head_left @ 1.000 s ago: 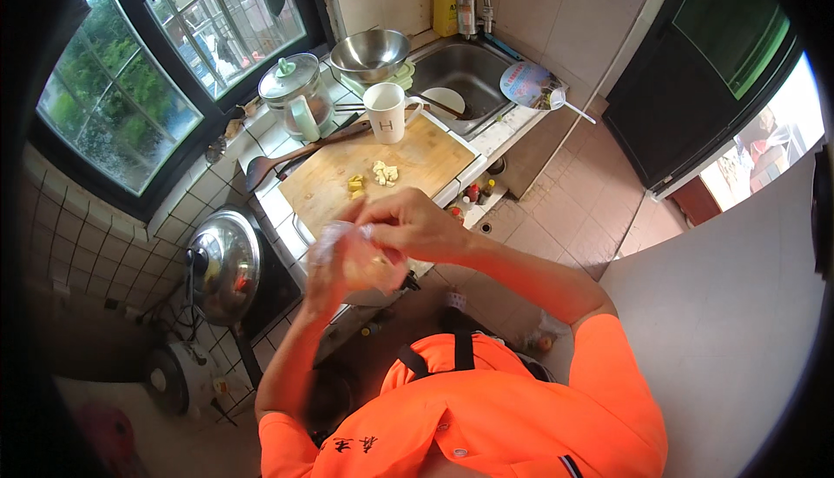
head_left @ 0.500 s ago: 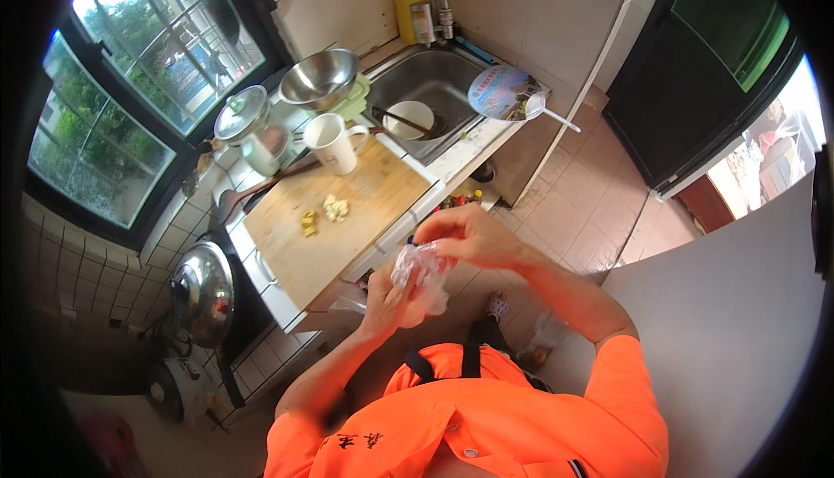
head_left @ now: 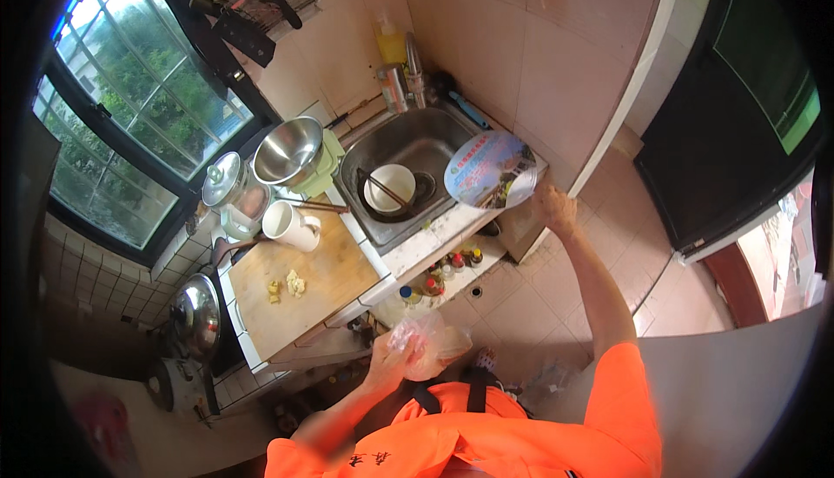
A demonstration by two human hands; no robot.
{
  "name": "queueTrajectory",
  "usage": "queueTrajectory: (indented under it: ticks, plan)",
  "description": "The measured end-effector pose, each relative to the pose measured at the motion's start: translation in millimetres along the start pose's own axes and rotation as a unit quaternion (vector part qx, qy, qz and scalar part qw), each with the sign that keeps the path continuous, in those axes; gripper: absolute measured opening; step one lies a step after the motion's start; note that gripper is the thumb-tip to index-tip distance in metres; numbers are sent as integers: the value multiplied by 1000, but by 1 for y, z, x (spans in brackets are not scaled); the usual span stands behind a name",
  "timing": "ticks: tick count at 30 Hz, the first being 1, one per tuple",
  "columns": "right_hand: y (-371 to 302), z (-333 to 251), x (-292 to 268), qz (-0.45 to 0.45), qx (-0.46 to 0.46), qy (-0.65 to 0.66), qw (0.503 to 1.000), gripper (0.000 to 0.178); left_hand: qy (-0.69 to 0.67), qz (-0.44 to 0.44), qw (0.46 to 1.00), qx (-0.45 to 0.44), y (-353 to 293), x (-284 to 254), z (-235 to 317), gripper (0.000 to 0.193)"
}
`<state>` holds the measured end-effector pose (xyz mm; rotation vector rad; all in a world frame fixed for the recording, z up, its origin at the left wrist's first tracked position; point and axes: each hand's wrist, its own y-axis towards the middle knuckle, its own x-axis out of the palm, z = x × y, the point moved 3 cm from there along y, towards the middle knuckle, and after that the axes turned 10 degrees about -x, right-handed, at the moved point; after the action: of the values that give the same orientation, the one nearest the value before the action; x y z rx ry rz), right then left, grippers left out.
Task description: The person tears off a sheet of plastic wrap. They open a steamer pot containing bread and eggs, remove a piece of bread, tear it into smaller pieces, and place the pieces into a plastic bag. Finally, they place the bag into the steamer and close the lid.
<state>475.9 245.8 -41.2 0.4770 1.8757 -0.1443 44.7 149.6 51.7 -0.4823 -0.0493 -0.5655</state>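
Low in front of my body, my left hand (head_left: 391,361) is closed on a crumpled clear plastic bag (head_left: 426,343); what is inside cannot be made out. My right hand (head_left: 556,209) reaches out to the right of the sink, its fingers closed at the white handle of an oval hand fan (head_left: 486,165) printed in blue. The fan lies across the sink's right corner. On a wooden cutting board (head_left: 326,269) sit pale crushed pieces (head_left: 295,284), like garlic, beside yellowish pieces (head_left: 274,292), like ginger. A white mug (head_left: 294,228) stands at the board's far edge.
The sink (head_left: 358,217) holds a white bowl (head_left: 388,184) with chopsticks across it. Left of it are a steel bowl (head_left: 287,152) and a glass-lidded pot (head_left: 224,180). Several bottles (head_left: 434,284) stand on a low shelf. A lidded pan (head_left: 195,313) sits at the left.
My right hand has left the plastic bag and stretched away to the fan's handle. My left hand keeps the bag, now slightly lower. The view has shifted, showing more of the wall.
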Motion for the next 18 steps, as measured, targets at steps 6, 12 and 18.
queueTrajectory:
  ticks: [6, 12, 18]
  plan:
    - [2, 7, 17, -28, -33, 348, 936, 36, 24, 4, 1000, -9, 44, 41, 13, 19]
    - [-120, 5, -103, -131, 31, 521, 843, 39, -6, -33, 999, 9, 87, 47, 14, 25]
    - [-232, 73, -152, -127, -124, 470, 865, 33, 14, -80, 997, 14, 143, 70, -16, 25]
